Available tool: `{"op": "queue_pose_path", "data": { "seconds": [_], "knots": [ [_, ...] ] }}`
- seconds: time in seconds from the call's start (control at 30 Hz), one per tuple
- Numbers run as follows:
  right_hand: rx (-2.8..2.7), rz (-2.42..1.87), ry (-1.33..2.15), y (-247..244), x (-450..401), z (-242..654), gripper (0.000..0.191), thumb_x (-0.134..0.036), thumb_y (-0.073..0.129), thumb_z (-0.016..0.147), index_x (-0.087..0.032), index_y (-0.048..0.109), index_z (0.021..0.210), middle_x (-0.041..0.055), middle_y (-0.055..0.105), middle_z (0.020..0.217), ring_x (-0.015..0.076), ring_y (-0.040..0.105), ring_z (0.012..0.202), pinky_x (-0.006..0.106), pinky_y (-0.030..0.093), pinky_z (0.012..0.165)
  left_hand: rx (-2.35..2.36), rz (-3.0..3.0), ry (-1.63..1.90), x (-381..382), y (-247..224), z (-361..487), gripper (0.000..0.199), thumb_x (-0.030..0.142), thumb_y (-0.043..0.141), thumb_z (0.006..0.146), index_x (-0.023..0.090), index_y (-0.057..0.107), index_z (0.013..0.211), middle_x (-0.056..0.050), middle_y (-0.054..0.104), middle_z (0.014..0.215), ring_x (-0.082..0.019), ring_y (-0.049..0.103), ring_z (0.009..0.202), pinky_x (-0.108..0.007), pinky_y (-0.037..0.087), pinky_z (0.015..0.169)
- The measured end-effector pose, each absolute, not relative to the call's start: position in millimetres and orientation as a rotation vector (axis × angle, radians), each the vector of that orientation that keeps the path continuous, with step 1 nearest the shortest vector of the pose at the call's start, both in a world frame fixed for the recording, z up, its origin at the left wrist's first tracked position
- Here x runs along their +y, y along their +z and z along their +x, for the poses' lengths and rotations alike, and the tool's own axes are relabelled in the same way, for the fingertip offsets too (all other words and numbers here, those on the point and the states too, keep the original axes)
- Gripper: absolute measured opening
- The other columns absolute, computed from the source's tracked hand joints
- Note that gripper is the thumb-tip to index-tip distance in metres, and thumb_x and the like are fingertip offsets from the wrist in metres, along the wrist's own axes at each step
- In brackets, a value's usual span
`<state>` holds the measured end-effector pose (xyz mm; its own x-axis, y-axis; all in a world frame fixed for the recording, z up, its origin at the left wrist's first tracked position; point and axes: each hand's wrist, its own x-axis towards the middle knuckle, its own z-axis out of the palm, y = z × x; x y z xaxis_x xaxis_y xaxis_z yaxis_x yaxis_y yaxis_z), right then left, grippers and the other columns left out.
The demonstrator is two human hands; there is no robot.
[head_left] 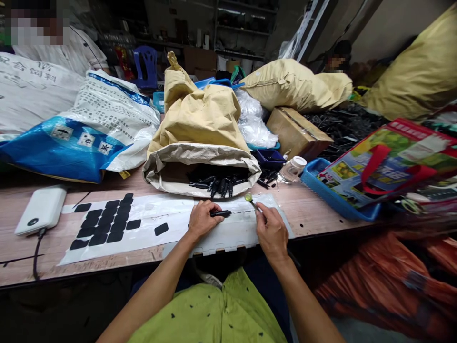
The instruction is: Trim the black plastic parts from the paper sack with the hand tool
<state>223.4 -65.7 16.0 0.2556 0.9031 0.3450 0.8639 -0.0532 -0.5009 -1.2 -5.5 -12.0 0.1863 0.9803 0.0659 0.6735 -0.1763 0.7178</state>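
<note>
My left hand [203, 218] is closed on a slim black plastic part [222, 213], which points right, low over the white sheet [150, 209]. In my right hand [271, 231] is a small thin tool with a round yellow-green head [249, 197], pinched between thumb and fingers. The tool's head tilts up and left, apart from the black part. What exactly the tool is, I cannot make out. Just beyond my hands, a beige sack [200, 119] lies with its mouth facing me, and several similar black parts [221, 185] spill from it.
Rounded black pads [107, 221] lie in rows on the sheet's left. A white power bank [42, 209] with a cable is at far left. To the right stand a clear jar [292, 169], a blue tray [317, 177] and a colourful bag [389, 162]. A person sits behind at right.
</note>
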Motion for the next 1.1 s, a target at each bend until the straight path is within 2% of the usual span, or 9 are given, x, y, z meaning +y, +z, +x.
{"op": "queue_pose_path", "data": {
  "seconds": [0.2, 0.4, 0.67, 0.83, 1.0, 1.1],
  "knots": [
    [-1.57, -2.224, -0.054, -4, -29, 257, 0.031, -0.022, 0.058, 0.096, -0.027, 0.074, 0.122, 0.0065, 0.065, 0.101, 0.02, 0.053, 0.094, 0.03, 0.033, 0.078, 1.541, 1.936, 0.729, -7, -12, -1, 0.012, 0.027, 0.08, 0.074, 0.027, 0.077, 0.085, 0.0, 0.071, 0.089, -0.023, 0.059, 0.092, -0.036, 0.042, 0.084],
    [-1.579, -2.273, -0.175, -15, -11, 249, 0.032, -0.022, 0.058, 0.098, -0.029, 0.072, 0.126, 0.0069, 0.062, 0.104, 0.019, 0.049, 0.093, 0.031, 0.027, 0.075, 1.539, 1.964, 0.722, -7, -13, -1, 0.011, 0.03, 0.079, 0.076, 0.027, 0.077, 0.086, -0.001, 0.07, 0.088, -0.022, 0.057, 0.09, -0.035, 0.041, 0.081],
    [-1.603, -2.301, -0.224, -19, -9, 246, 0.033, -0.025, 0.056, 0.099, -0.03, 0.068, 0.13, 0.0075, 0.061, 0.106, 0.0205, 0.047, 0.097, 0.032, 0.026, 0.075, 1.485, 2.016, 0.692, -6, -13, -4, 0.013, 0.036, 0.073, 0.085, 0.024, 0.075, 0.091, -0.002, 0.069, 0.091, -0.023, 0.056, 0.091, -0.036, 0.038, 0.082],
    [-1.622, -2.31, -0.239, -18, -9, 246, 0.034, -0.025, 0.056, 0.098, -0.029, 0.067, 0.13, 0.0087, 0.06, 0.109, 0.0222, 0.049, 0.099, 0.032, 0.028, 0.076, 1.284, 1.898, 0.678, -27, 10, -9, 0.023, 0.04, 0.061, 0.093, 0.02, 0.071, 0.094, -0.003, 0.07, 0.093, -0.022, 0.057, 0.092, -0.033, 0.039, 0.082],
    [-1.626, -2.299, -0.25, -19, -8, 246, 0.034, -0.024, 0.057, 0.098, -0.028, 0.066, 0.13, 0.0086, 0.06, 0.108, 0.0223, 0.049, 0.099, 0.032, 0.029, 0.076, 0.914, 1.575, 0.261, -87, 30, -12, 0.032, 0.048, 0.054, 0.095, 0.019, 0.069, 0.095, 0.001, 0.069, 0.076, -0.015, 0.058, 0.068, -0.025, 0.039, 0.062],
    [-1.629, -2.297, -0.248, -20, -8, 246, 0.034, -0.024, 0.056, 0.098, -0.028, 0.066, 0.13, 0.0089, 0.06, 0.109, 0.0224, 0.049, 0.1, 0.032, 0.03, 0.076, 0.995, 1.575, 0.068, -115, 6, -6, 0.03, 0.047, 0.056, 0.092, 0.02, 0.07, 0.093, 0.0, 0.07, 0.072, -0.017, 0.061, 0.068, -0.025, 0.04, 0.063]
  ]
}}
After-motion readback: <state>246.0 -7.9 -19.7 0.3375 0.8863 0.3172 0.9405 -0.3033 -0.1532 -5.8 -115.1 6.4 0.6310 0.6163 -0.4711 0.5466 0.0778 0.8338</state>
